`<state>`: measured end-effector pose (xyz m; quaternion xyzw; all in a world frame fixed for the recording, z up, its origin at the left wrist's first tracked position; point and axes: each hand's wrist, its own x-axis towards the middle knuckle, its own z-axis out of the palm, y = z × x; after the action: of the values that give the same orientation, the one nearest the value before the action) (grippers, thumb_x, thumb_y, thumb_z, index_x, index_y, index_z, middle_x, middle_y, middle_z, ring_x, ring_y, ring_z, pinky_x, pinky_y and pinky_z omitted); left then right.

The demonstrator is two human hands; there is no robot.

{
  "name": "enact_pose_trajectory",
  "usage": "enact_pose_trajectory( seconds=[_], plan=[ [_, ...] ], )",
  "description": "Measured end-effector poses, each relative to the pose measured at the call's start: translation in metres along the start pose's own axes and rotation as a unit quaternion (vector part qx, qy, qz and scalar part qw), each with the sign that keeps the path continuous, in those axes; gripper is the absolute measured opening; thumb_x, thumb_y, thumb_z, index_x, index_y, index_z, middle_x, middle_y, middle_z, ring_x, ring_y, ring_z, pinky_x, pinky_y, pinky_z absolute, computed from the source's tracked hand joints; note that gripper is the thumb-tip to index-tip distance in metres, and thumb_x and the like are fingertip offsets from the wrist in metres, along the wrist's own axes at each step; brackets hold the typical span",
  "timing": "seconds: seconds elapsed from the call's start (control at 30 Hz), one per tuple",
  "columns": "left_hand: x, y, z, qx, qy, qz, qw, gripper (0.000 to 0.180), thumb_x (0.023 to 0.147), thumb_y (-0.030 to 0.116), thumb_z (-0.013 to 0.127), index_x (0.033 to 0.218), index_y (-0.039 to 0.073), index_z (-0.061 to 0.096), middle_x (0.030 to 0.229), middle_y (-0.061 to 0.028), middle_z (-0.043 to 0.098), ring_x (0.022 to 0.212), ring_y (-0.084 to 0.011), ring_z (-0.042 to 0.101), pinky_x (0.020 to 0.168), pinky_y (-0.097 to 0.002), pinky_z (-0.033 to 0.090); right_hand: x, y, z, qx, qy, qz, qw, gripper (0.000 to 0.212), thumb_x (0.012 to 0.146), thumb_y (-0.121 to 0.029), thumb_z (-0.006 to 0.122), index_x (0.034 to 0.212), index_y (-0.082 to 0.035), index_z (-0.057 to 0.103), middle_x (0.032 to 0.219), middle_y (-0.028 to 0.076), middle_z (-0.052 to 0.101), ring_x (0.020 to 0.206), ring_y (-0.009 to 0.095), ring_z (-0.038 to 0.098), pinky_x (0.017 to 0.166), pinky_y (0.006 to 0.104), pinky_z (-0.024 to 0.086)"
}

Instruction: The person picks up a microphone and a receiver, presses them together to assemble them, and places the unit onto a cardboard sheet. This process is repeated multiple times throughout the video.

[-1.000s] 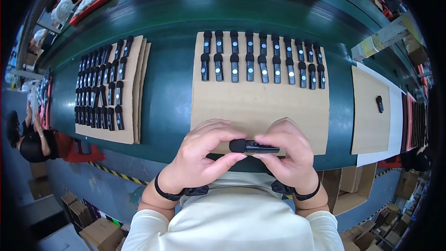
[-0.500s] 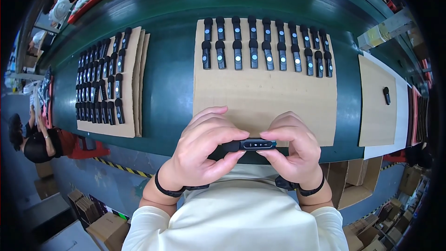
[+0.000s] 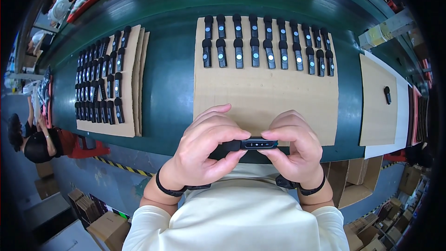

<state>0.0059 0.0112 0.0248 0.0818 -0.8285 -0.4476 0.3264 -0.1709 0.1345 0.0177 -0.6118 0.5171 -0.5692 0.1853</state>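
A small black microphone [image 3: 258, 144] with a dark foam head lies sideways between my two hands, over the near edge of a cardboard sheet [image 3: 265, 95]. My left hand [image 3: 208, 145] pinches it near the foam end, thumb below and forefinger above. At its other end, my right hand [image 3: 294, 143] pinches the body between thumb and forefinger. A panel with small light marks on the microphone faces up. Farther off on the same sheet, two rows of similar microphones [image 3: 239, 56] lie with their foam heads pointing away, each with a pale round spot.
To the left, stacked cardboard [image 3: 135, 111] carries several rows of microphones [image 3: 93, 90]. A lone microphone [image 3: 387, 95] rests on a board [image 3: 377, 125] at the right. All lie on a green table [image 3: 167, 74]. Another person [image 3: 39, 142] sits at far left; an open box [image 3: 357, 183] stands below right.
My hands and the microphone have shifted very slightly right. The grip is unchanged.
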Motion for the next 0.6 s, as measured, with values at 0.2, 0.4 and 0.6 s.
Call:
enact_pose_trajectory(
  seconds=[0.2,0.4,0.6],
  plan=[
    [0.0079,0.0024,0.0033,-0.027,-0.022,-0.023,0.999,0.026,0.074,0.004,0.073,0.098,-0.001,0.066,0.087,-0.0116,0.068,0.083,-0.0255,0.065,0.098,-0.0537,0.044,0.0014,0.003,0.0026,0.002,-0.006,-0.033,0.999,0.036,0.068,0.004,0.077,0.101,-0.003,0.066,0.087,0.011,0.064,0.076,0.027,0.06,0.067,0.0354,0.048],
    [0.0065,0.0003,0.0039,-0.052,-0.027,-0.022,0.998,0.025,0.074,0.004,0.073,0.097,-0.002,0.066,0.089,-0.0116,0.068,0.082,-0.026,0.065,0.098,-0.0533,0.044,-0.0018,0.0022,0.0048,0.028,0.006,-0.011,1.0,0.035,0.071,0.004,0.076,0.103,-0.001,0.064,0.09,0.011,0.064,0.079,0.026,0.06,0.069,0.0348,0.047],
    [0.0067,-0.0002,0.005,-0.047,-0.01,-0.018,0.999,0.023,0.074,0.003,0.072,0.095,-0.002,0.065,0.087,-0.0104,0.067,0.081,-0.0257,0.064,0.098,-0.0528,0.044,-0.0065,0.0067,0.0027,0.072,0.009,0.019,0.997,0.034,0.073,0.002,0.074,0.105,0.001,0.062,0.093,0.012,0.065,0.081,0.026,0.06,0.071,0.0345,0.047]
  ],
)
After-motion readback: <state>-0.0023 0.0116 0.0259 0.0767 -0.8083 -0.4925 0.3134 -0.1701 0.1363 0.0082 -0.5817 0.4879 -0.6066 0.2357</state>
